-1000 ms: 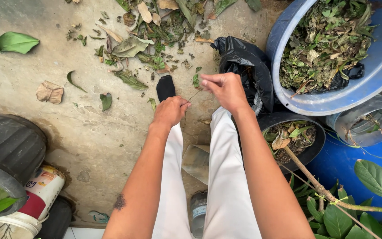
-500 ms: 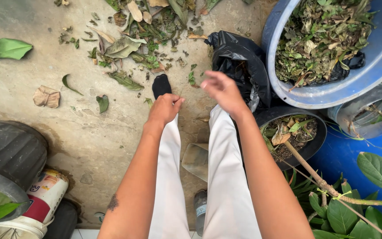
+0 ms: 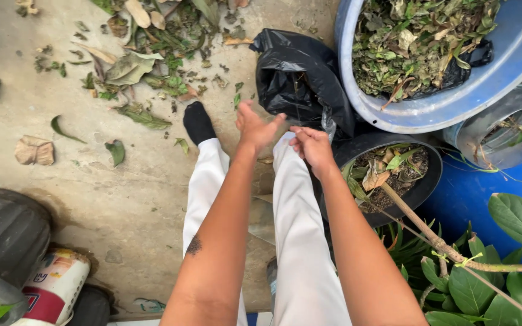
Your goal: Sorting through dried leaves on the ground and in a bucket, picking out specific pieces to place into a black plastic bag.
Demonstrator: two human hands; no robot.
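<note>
My left hand (image 3: 255,127) is stretched forward with its fingers spread and nothing in it, just in front of a crumpled black plastic bag (image 3: 294,72). Close beside it, my right hand (image 3: 312,148) hovers over my right knee with curled fingers; I see nothing in it. Both hands are above my white trousers (image 3: 297,241). My foot in a black sock (image 3: 197,122) rests on the concrete floor. A scatter of green and dry leaves (image 3: 146,66) lies ahead of the foot.
A big blue tub (image 3: 394,115) full of leaf litter stands at the upper right. Below it are a black pot (image 3: 427,187) holding a woody plant stem (image 3: 430,232), a clear container (image 3: 502,139) and a blue barrel (image 3: 472,193). A tyre (image 3: 4,232) and a paint can (image 3: 55,287) sit at the lower left.
The thin stem between my hands is gone. My left hand has opened and moved right toward the black bag. My right hand has dropped back toward my knee.
</note>
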